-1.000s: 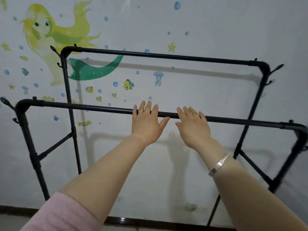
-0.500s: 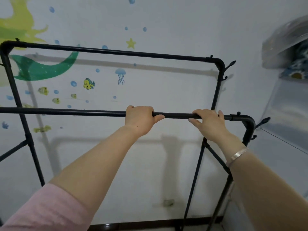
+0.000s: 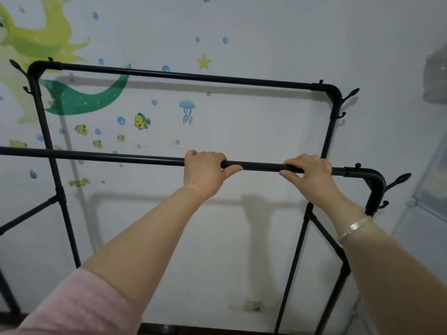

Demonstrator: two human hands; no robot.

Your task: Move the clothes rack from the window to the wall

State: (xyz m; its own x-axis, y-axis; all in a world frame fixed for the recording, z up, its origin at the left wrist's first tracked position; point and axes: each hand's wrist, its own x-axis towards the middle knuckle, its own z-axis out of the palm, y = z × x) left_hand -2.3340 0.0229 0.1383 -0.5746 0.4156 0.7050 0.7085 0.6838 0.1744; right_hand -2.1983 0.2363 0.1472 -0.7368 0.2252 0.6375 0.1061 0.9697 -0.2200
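A black metal clothes rack (image 3: 183,75) with two top rails stands right in front of the white wall (image 3: 242,131), which carries mermaid and fish stickers. Nothing hangs on the rack. My left hand (image 3: 204,171) is wrapped around the near rail at its middle. My right hand (image 3: 310,171) grips the same rail further right, close to the rounded corner with its side hooks. A silver bracelet sits on my right wrist. The rack's feet lie outside the view.
A clear plastic storage cabinet (image 3: 433,197) stands at the right edge, close to the rack's right end, with a wrapped bundle (image 3: 436,76) on top. A dark skirting strip (image 3: 205,328) runs along the bottom of the wall.
A second ago both hands were flat and open in front of the near rail; both now grip it. The view has swung right, so the rack's right end and the cabinet show.
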